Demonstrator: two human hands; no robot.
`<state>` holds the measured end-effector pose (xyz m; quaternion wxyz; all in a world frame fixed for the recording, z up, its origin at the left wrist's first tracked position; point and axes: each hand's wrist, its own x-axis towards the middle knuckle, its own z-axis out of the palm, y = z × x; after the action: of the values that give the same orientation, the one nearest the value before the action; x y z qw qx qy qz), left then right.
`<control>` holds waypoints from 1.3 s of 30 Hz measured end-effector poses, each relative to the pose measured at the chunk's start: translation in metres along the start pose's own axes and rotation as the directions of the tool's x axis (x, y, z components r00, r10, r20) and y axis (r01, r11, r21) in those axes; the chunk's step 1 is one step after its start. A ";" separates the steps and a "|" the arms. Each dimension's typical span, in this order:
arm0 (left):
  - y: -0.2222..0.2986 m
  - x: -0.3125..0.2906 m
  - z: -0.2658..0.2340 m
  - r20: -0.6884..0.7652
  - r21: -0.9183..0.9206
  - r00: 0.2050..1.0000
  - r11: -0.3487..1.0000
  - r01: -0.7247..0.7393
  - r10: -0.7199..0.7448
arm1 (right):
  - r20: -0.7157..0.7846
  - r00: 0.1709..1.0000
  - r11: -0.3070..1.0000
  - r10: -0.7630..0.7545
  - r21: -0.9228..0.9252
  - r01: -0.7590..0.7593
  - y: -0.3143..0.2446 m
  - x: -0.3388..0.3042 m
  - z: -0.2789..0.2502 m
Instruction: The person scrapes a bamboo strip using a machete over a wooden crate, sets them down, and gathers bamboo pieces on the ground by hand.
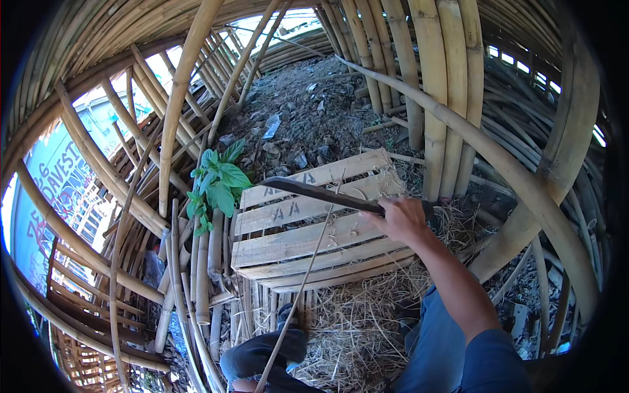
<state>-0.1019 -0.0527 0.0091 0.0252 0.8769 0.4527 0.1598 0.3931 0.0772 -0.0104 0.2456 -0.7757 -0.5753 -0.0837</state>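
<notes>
above the crate (pixel 265 250), a knife (pixel 308 190) is held.
its hidden handle is wrapped by the right grip (pixel 401 219); the left is not seen. stiff, probably light, it is best held there, off the edge.

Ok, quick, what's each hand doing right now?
Left hand: can't tell, it isn't clearly in view.
Right hand: closed, holding a big knife.
</notes>
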 end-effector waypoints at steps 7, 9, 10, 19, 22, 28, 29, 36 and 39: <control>-0.011 -0.014 -0.020 0.088 0.126 0.964 0.963 0.238 -0.250 | -0.085 0.922 0.926 0.377 0.017 -0.377 0.040 0.013 -0.013; -0.006 -0.011 -0.016 0.037 -0.196 0.968 0.948 0.249 -0.247 | -0.081 0.922 0.923 0.378 0.103 -0.369 0.034 0.010 -0.013; -0.004 -0.009 -0.013 0.038 -0.199 0.968 0.948 0.249 -0.247 | -0.078 0.916 0.908 0.394 0.186 -0.375 0.027 0.006 -0.017; -0.013 -0.014 0.007 0.133 -0.475 0.954 0.828 0.298 -0.267 | -0.166 0.983 0.967 -0.078 0.228 0.115 -0.031 -0.019 -0.005; -0.008 -0.016 -0.004 0.351 -0.723 0.842 0.453 0.521 -0.409 | -0.168 0.981 0.971 -0.101 0.196 0.134 -0.031 -0.017 -0.007; -0.011 -0.028 -0.011 0.408 -0.759 0.823 0.354 0.546 -0.395 | -0.073 0.990 0.974 0.117 0.203 -0.100 -0.009 -0.003 -0.010; -0.006 -0.025 -0.015 0.474 -0.770 0.750 0.196 0.607 -0.462 | -0.053 0.986 0.970 0.158 0.193 -0.145 -0.009 -0.001 -0.012; -0.037 -0.043 0.002 0.630 -0.747 0.704 -0.007 0.665 -0.326 | -0.075 0.900 0.869 0.430 0.304 -0.390 0.025 0.002 0.002; -0.006 -0.011 -0.004 0.644 -0.514 0.535 0.208 0.832 -0.548 | -0.049 0.935 0.884 0.350 0.349 -0.313 0.005 -0.003 -0.003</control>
<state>-0.1141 -0.0583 0.0093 0.5478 0.4758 0.6682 0.1643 0.3972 0.0725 -0.0101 0.4161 -0.8036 -0.4253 0.0159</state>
